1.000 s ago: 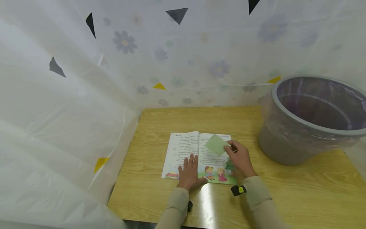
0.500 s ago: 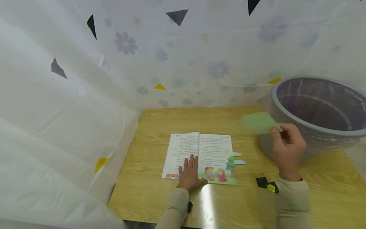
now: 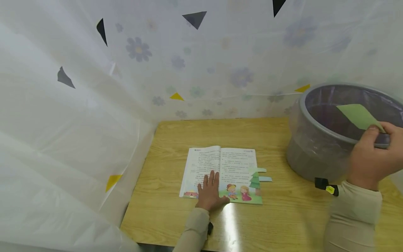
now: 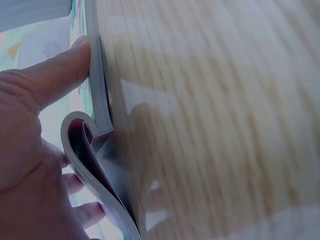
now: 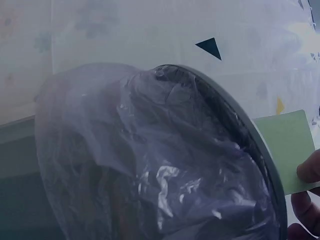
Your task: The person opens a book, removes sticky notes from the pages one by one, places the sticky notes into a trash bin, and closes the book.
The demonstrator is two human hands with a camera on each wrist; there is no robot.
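Right grip (image 3: 373, 159) pinches green paper (image 3: 359, 115); left grip (image 3: 209, 193) rests spread on book (image 3: 234, 176), print (image 3: 237, 161) illegible.

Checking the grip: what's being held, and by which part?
The right hand pinches a green paper sheet near one corner; the left hand holds nothing.

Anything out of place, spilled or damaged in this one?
Nothing looks spilled or damaged. One mild oddity: the trash bin stands on the table beside the open book, though bins usually sit on floors.

pale green paper (image 3: 359, 116) — grey bin (image 3: 306, 162) — purple-flowered backdrop (image 3: 217, 45)
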